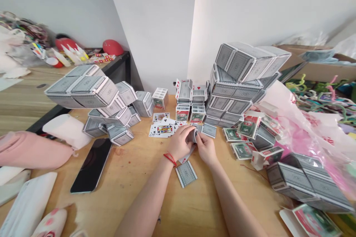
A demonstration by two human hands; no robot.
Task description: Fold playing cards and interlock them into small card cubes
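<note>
Both hands are closed around a grey-backed playing card (191, 136), which looks bent between my fingers; whether it is one card or more I cannot tell. My left hand (181, 142), below a red string bracelet, grips its left side, and my right hand (206, 148) pinches its right edge. Under the hands, a face-up card (184, 159) is partly covered. Closer to me lies a face-down card (186, 174). Just beyond, face-up cards (164, 129) are spread on the wooden table (144, 177), and another face-down card (209, 130) rests beyond my right hand.
Folded-card boxes form a stepped stack at left (91, 90) and a tall one at right (233, 92). Green-and-red card packs (247, 126) lie on the right, near pink plastic wrapping (303, 129). A black phone (91, 164) and a pink roll (36, 150) are at left.
</note>
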